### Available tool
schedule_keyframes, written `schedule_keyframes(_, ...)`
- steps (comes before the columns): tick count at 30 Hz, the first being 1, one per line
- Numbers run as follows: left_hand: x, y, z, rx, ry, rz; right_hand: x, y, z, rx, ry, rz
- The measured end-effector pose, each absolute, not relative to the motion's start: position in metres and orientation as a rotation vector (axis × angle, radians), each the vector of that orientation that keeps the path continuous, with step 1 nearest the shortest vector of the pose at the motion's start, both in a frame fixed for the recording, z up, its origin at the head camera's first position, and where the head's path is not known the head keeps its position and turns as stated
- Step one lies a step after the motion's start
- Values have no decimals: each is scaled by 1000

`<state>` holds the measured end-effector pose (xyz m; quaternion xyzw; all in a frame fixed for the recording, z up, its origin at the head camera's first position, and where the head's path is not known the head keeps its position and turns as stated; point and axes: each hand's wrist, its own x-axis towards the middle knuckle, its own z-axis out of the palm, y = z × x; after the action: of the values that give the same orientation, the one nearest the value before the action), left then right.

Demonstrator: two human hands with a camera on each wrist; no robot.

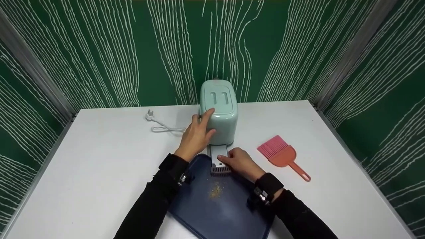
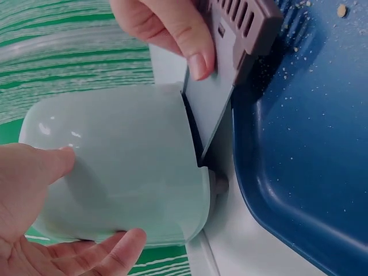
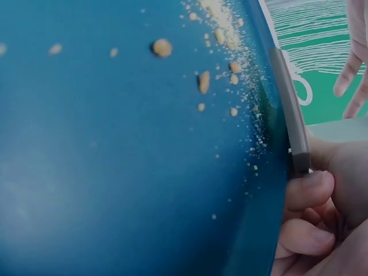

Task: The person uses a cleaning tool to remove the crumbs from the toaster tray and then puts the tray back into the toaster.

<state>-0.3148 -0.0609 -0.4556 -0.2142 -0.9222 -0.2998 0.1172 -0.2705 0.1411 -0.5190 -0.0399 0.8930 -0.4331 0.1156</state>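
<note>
A mint-green toaster (image 1: 219, 122) stands at the back of the table. My left hand (image 1: 196, 136) holds its near left corner, with the thumb on the end face and fingers along the side and upper edge. Low on that end, a flat metal crumb tray (image 1: 219, 154) with a slotted grey-brown end (image 2: 247, 26) juts out of the toaster's slot. My right hand (image 1: 241, 162) pinches the crumb tray at its right edge, thumb on top and the other fingers curled beneath. Below it, crumbs (image 1: 215, 191) lie scattered on a dark blue tray (image 1: 232, 215).
A small brush (image 1: 282, 154) with pink bristles and an orange-red handle lies on the right of the white table (image 1: 99, 172). To the toaster's left is its white cord (image 1: 166, 128) with a plug (image 1: 150, 114). Green walls (image 1: 166, 49) with white streaks close off the back and sides.
</note>
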Motion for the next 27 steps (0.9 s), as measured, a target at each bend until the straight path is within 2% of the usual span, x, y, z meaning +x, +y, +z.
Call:
schedule_keyframes(12, -315, -61, -455, -631, -2710, -868, -271, 144, -510, -161, 2597, -1161)
schedule_keyframes(27, -314, -62, -453, -642, -2685, -871, -278, 161, -505, -208, 2284, -1324)
